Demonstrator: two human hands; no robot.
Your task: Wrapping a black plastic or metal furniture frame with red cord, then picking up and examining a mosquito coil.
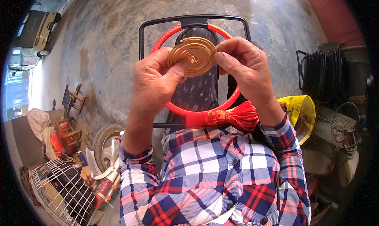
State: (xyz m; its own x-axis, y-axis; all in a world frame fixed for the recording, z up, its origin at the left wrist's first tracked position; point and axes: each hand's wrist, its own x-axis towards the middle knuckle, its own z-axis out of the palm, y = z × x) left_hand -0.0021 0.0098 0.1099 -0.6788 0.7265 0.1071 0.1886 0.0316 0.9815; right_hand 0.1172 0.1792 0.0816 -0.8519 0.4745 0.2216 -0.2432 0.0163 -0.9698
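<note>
A flat spiral coil of golden-brown cord [203,48] is raised between my two hands. My left hand [154,80] grips it from the left, with the thumb lying over the lower part near the centre. On the opposite side, my right hand [250,70] pinches the outer edge between thumb and fingertips. Below the coil, a ring wrapped in red cord [176,108] sits inside a black rectangular frame [141,40] over my lap. A red tassel [241,116] hangs sideways from the ring's near edge. Orange-yellow wrapping shows on its far right part.
Several black frames [325,70] stand stacked at the right, above a yellow plastic bag [306,107]. Left of me are a wheel [99,141], a white wire basket [65,186] and a small wooden stool [71,133]. A vehicle [41,32] stands at the far left on the concrete floor.
</note>
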